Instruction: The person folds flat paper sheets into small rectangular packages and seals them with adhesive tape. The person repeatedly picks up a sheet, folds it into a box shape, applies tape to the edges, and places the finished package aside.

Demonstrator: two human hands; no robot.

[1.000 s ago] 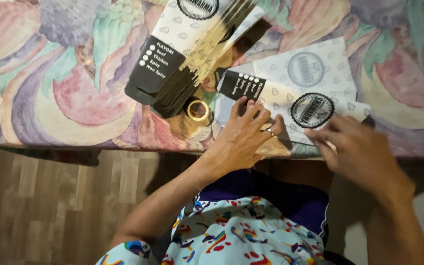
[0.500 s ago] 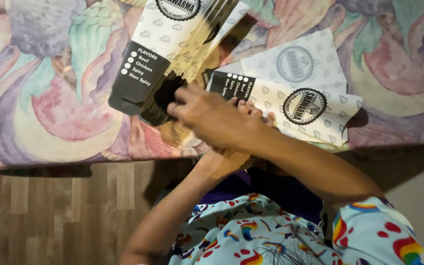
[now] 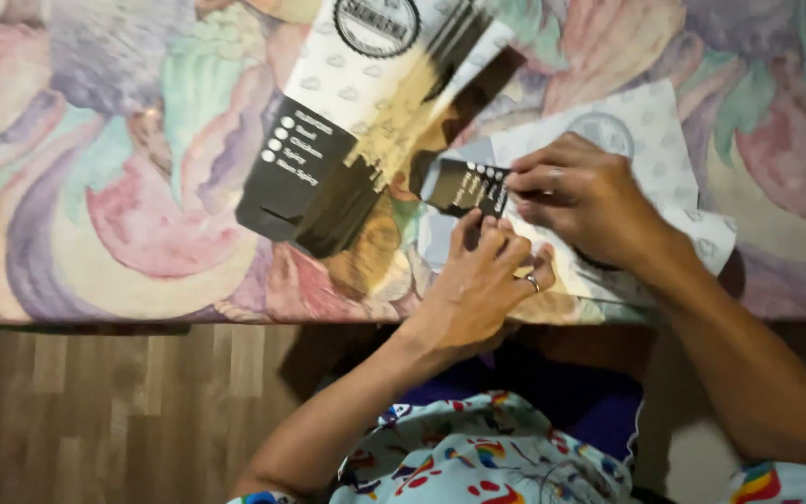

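Note:
Flat white paper bags with black ends and round dark seals lie on a table with a swirling pastel cloth. My left hand rests palm down on the near bag, fingers spread by its black end; a ring is on one finger. My right hand lies over the same bag and pinches that black end between thumb and fingers. A second stack of bags lies to the left, angled, its black end pointing toward the table edge.
The table's near edge runs across the middle of the view. Below it is wood-pattern flooring. My lap shows a colourful printed garment.
My right hand has moved from reaching left across my left hand to the black end of the near bag. My left hand now lies flat below it. The roll of tape is out of sight.

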